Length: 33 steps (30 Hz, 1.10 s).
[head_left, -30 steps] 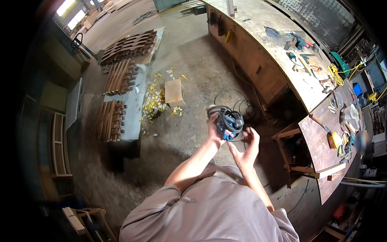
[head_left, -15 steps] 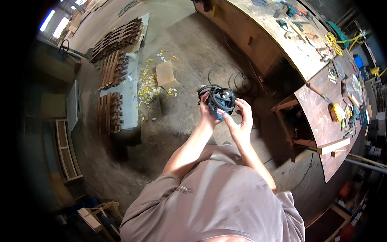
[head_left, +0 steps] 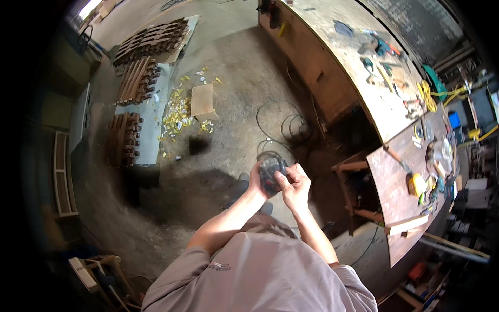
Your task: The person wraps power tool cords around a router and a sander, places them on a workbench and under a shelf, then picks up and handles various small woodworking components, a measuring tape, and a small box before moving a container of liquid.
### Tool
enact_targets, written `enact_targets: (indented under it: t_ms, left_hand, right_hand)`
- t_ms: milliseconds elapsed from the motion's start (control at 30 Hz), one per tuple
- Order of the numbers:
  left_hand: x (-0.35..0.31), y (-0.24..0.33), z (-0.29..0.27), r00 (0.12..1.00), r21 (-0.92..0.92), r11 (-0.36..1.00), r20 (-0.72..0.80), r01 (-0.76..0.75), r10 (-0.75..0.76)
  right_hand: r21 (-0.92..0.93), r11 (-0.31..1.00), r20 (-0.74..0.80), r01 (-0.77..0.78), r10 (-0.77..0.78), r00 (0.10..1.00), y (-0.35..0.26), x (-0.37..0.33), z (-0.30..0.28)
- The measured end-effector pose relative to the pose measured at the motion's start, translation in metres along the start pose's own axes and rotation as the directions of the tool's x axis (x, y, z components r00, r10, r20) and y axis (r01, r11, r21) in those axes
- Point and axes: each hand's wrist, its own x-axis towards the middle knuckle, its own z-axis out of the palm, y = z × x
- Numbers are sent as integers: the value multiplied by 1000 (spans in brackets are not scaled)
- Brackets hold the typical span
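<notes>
In front of my waist I hold a small corded power tool (head_left: 271, 169) with a dark and blue body, smeared by motion. Its black cord is wound round it in loops. My left hand (head_left: 256, 180) is wrapped round the tool's left side and carries it. At its right edge, the thumb and fingers of my right hand (head_left: 296, 188) are pinched together against the tool. What lies between those fingertips is too small and blurred to make out; it may be part of the cord.
A long workbench (head_left: 335, 65) with tools stands at the right, beside a lower brown table (head_left: 387, 179) holding a mallet and wood pieces. Loose cable (head_left: 260, 117) coils on the floor. A cardboard box (head_left: 202, 101), yellow scraps (head_left: 176, 117) and stacked wooden parts (head_left: 125, 136) lie to the left.
The tool and both hands have come down and nearer my body. The tool has turned, and my right fingers have closed from a looser hold into a pinch. My view has shifted.
</notes>
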Motion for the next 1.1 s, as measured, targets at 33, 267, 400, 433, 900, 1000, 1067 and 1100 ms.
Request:
enact_targets:
  t_ms: [33, 267, 400, 433, 900, 1000, 1067, 1100]
  left_hand:
    - [5, -1, 1, 993, -37, 999, -119, 14, -18]
    - [46, 60, 20, 984, -99, 983, -75, 155, -163]
    - [95, 128, 11, 927, -17, 928, 55, 371, -370]
    - [104, 147, 7, 903, 26, 905, 60, 426, -426]
    - [134, 446, -105, 563, 569, 819, -655, -72, 504]
    - [117, 465, -140, 404, 508, 857, -768, -89, 497]
    - [122, 466, -152, 334, 489, 870, -811, -66, 481]
    - [115, 459, -155, 303, 476, 879, -833, -34, 463]
  right_hand:
    - [-37, 999, 39, 15, -14, 999, 4, 12, 3]
    - [-63, 994, 67, -95, 99, 993, 9, 122, 31]
    - [-137, 991, 44, 8, -2, 999, 19, 198, 54]
    - [-148, 987, 44, -68, 75, 996, 23, 218, 60]
    - [-470, 874, -97, -120, 84, 992, 164, 514, 72]
    - [-399, 897, -159, -191, 137, 978, 200, 562, 69]
    - [-418, 868, -182, -267, 208, 961, 230, 605, 52]
    - [-447, 822, -198, -352, 293, 935, 242, 623, 42]
